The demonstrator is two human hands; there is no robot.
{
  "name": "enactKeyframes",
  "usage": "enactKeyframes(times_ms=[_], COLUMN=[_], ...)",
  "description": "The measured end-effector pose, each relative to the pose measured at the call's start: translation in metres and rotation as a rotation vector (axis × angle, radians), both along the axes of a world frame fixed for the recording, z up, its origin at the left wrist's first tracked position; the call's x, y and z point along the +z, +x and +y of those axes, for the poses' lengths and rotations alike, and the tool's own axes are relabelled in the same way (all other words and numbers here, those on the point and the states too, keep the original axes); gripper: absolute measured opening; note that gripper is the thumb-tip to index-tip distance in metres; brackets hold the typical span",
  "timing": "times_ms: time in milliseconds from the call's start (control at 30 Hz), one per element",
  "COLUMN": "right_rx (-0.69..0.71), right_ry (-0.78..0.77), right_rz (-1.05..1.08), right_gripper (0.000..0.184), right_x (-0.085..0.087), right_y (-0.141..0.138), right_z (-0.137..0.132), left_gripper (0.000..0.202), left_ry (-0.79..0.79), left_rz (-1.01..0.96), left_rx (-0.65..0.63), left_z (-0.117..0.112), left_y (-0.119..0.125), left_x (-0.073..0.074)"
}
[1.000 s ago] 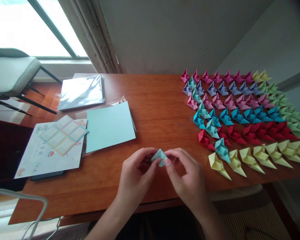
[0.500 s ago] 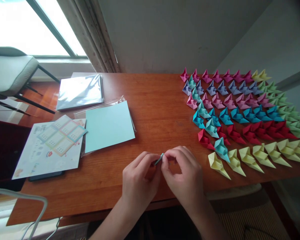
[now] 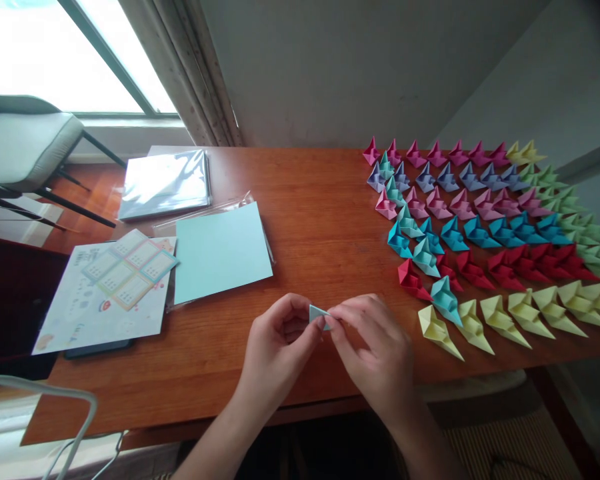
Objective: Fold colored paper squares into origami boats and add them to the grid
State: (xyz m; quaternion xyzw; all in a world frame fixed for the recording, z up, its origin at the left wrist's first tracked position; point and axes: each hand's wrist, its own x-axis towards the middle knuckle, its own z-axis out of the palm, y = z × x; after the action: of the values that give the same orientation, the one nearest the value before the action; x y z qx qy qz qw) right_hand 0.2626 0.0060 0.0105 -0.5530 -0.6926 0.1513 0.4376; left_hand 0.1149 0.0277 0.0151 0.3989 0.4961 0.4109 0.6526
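Note:
My left hand (image 3: 280, 350) and my right hand (image 3: 375, 353) meet above the front middle of the wooden table (image 3: 310, 200). Between their fingertips they pinch a small folded piece of light blue paper (image 3: 318, 313); only a small triangular corner of it shows. Both hands are closed on it. To the left lies a flat light blue paper sheet (image 3: 220, 252) on a clear plastic sleeve.
Rows of folded paper boats (image 3: 485, 233) in pink, purple, blue, red, green and yellow fill the table's right side. A printed instruction sheet (image 3: 110, 293) lies at the left over a dark tablet, a wrapped paper pack (image 3: 165, 183) behind it. A grey chair (image 3: 20, 143) stands by the window.
The folded blue piece was turned edge-on between my fingers half a second ago; now a small triangular face shows again. My hands stayed in the same spot.

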Motion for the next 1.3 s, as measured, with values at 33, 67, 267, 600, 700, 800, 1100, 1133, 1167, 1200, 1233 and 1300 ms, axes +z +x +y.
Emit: enactKeyframes(times_ms=[33, 67, 267, 600, 700, 800, 1100, 1133, 1167, 1200, 1233, 1300], right_rx=[-0.003, -0.006, -0.027, -0.032, -0.046, -0.016, -0.014, -0.001, -0.002, -0.013, -0.028, -0.053], right_ry=[0.047, 0.086, 0.197, 0.196, 0.206, 0.15, -0.301, -0.313, -0.308, -0.291, -0.27, -0.23], right_rz=[-0.039, -0.067, -0.095, -0.089, -0.083, -0.004, 0.513, 0.51, 0.496, 0.472, 0.44, 0.372], right_gripper=[0.015, 0.017, 0.027, 0.035, 0.038, 0.036, 0.015, 0.012, 0.01, 0.009, 0.009, 0.009], right_x=[0.001, 0.001, 0.006, -0.001, -0.002, -0.002, -0.01, -0.01, -0.01, -0.01, -0.01, -0.009], right_y=[-0.001, -0.002, -0.008, -0.006, -0.005, -0.004, 0.001, 0.001, 0.001, 0.0, 0.0, -0.001], right_z=[0.0, -0.001, -0.005, -0.008, -0.006, -0.007, -0.007, -0.006, -0.005, -0.005, -0.005, -0.006], left_gripper=[0.021, 0.021, 0.02, 0.014, 0.016, 0.016, 0.014, 0.013, 0.013, 0.014, 0.014, 0.014], left_ry=[-0.011, -0.021, -0.067, -0.168, -0.196, -0.216, -0.164, -0.162, -0.162, -0.162, -0.158, -0.144], left_rz=[-0.013, -0.025, -0.12, -0.304, -0.319, -0.313, -0.273, -0.271, -0.27, -0.27, -0.267, -0.267], left_rx=[0.004, 0.014, 0.115, 0.137, 0.119, 0.132, 0.108, 0.104, 0.102, 0.102, 0.105, 0.113], left_z=[0.001, 0.001, 0.0, -0.005, -0.004, -0.004, -0.006, -0.006, -0.007, -0.007, -0.007, -0.008], left_y=[0.0, 0.0, -0.001, 0.003, 0.003, 0.003, 0.004, 0.004, 0.004, 0.004, 0.005, 0.006], left_x=[0.001, 0.002, 0.003, 0.004, 0.005, 0.005, 0.002, 0.003, 0.003, 0.002, 0.002, 0.002])
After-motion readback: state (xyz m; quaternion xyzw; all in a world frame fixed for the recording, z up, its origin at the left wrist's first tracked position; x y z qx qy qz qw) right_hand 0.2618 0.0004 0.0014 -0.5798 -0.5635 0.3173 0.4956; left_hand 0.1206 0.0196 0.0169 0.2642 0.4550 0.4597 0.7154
